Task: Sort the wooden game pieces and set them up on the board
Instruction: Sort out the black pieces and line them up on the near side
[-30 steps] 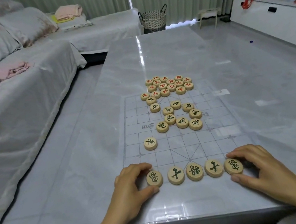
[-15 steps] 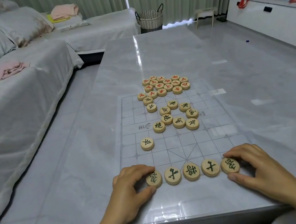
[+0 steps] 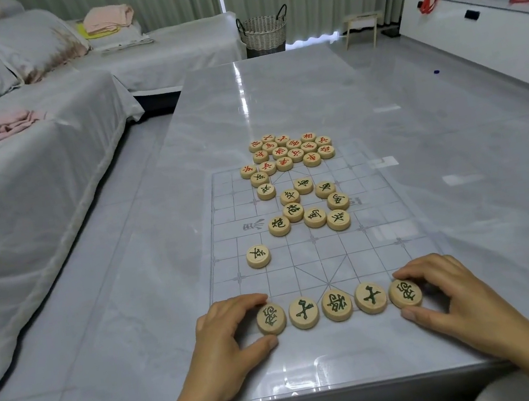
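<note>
A transparent gridded board (image 3: 382,251) lies on the grey table. Along its near edge stands a row of several round wooden pieces with green characters. My left hand (image 3: 223,342) pinches the leftmost piece (image 3: 270,319) between thumb and fingers. My right hand (image 3: 452,299) pinches the rightmost piece (image 3: 405,293) the same way. One green piece (image 3: 258,256) sits alone on the left of the board. A loose group of green pieces (image 3: 308,203) lies mid-board. A cluster of red-lettered pieces (image 3: 291,151) lies at the board's far edge.
The grey glossy table (image 3: 459,169) stretches far ahead. A covered sofa (image 3: 26,168) with folded cloths runs along the left. A woven basket (image 3: 262,32) stands beyond the table, a white cabinet (image 3: 485,26) with red bags at the right.
Both hands stay on the end pieces of the near row. The view has shifted slightly; the pieces keep their places.
</note>
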Demonstrator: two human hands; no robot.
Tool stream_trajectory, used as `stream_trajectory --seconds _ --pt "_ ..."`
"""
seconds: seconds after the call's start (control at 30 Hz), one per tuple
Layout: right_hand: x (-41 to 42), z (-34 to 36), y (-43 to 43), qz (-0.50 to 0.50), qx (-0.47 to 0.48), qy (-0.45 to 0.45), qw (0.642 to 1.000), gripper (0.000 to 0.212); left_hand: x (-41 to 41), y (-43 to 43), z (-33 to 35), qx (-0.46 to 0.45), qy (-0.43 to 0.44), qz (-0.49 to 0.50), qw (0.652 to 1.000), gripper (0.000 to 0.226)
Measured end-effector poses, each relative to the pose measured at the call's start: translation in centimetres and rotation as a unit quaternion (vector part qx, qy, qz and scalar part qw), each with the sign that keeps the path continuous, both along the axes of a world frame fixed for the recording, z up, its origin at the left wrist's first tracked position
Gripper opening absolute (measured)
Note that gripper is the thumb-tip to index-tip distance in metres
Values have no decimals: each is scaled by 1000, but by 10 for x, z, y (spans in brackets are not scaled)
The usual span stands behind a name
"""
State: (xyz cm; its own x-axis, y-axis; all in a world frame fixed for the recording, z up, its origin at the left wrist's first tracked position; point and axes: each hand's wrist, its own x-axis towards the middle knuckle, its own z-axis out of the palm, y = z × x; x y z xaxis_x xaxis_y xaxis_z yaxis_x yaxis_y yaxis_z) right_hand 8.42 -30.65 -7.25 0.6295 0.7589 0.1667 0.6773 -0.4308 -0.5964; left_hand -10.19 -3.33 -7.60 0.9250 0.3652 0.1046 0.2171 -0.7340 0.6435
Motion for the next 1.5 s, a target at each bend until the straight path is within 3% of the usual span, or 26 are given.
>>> stream_trajectory --seconds 0.43,0.57,0.63,0.7,0.8,1.0,1.13,1.33,1.5 --pt "-3 7 1 -16 -22 39 999 53 0 -1 -1 12 -3 4 1000 56" --pt "1 17 -1 -57 56 191 978 61 -1 -2 -1 8 -11 8 1000 59" --pt "6 22 5 -86 81 253 960 35 0 -3 -1 9 -16 10 1000 56" --pt "15 26 17 -125 68 241 960 11 0 -4 0 8 -20 12 1000 53" --pt "33 36 44 -167 62 214 960 2 0 -5 0 15 -20 12 1000 53" --pt "76 42 119 -217 -44 114 968 40 -1 -4 0 12 -24 8 1000 59" --pt "96 34 147 -258 -118 104 953 54 -1 -3 2 -4 -30 1 1000 60" --pt "114 34 158 -269 -183 98 940 33 -1 -2 5 -29 -36 9 999 60" --pt "116 33 123 -265 -177 40 947 34 -2 -3 7 -50 -28 21 998 64"
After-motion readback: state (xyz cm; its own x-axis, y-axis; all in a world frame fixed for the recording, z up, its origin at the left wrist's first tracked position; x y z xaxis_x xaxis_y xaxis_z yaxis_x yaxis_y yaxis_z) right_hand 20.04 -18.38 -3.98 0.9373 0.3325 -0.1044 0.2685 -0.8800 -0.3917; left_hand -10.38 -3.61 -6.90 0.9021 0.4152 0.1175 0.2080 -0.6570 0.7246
